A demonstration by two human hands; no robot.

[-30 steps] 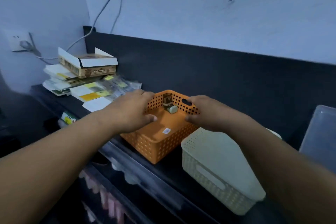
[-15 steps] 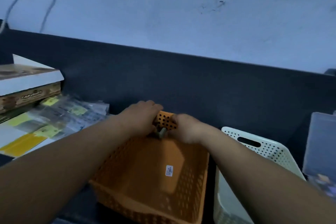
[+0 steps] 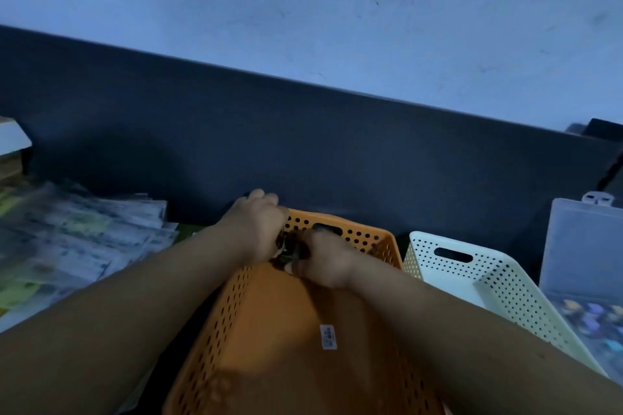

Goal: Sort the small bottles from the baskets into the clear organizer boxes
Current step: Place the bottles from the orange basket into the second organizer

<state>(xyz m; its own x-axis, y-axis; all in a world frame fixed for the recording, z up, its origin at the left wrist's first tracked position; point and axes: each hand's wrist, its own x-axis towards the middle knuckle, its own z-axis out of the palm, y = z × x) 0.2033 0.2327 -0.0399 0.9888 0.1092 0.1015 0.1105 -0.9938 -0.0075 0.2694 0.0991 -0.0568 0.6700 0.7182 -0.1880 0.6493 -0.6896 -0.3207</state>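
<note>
An orange perforated basket (image 3: 232,310) sits in front of me, its floor bare apart from a white sticker. Both of my hands reach into its far end. My left hand (image 3: 258,229) curls its fingers at the far left corner. Close beside it, my right hand (image 3: 325,261) curls too. Small dark bottles (image 3: 286,251) show between the two hands, which grip them; the fingers hide most of them. A clear organizer box (image 3: 586,246) stands at the right, with several small coloured bottles blurred in its lower part.
A white perforated basket (image 3: 441,239) stands between the orange basket and the organizer box. Plastic-wrapped papers (image 3: 84,236) lie at the left, with a stack of boxes at the left edge. A dark back panel (image 3: 303,145) rises just behind the baskets.
The view moved closer and to the right. My hands went from the orange basket's sides to its far end and closed together around the small bottles there.
</note>
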